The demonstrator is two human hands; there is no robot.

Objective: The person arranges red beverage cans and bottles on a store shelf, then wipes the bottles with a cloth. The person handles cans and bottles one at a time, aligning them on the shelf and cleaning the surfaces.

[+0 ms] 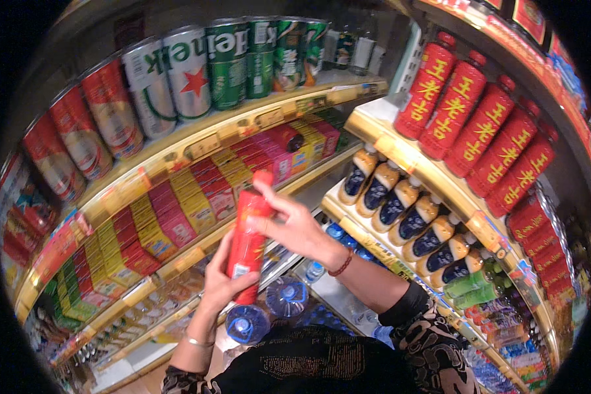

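A red plastic drink bottle with a red cap and yellow characters is held tilted in front of me. My left hand wraps its lower half, the thumb lying across the front near a white barcode label. Around the shoulder is my right hand, with a finger by the cap and the thumb over the upper body; it is slightly blurred. Similar red bottles line the upper shelf to the right. Boxed drinks in red, yellow and pink are packed on the shelf just behind the held bottle.
Beer cans stand along the upper left shelf. Below the red bottles are dark-labelled amber bottles. Large blue-capped water jugs sit on the floor. A gold shelf edge juts out at the corner.
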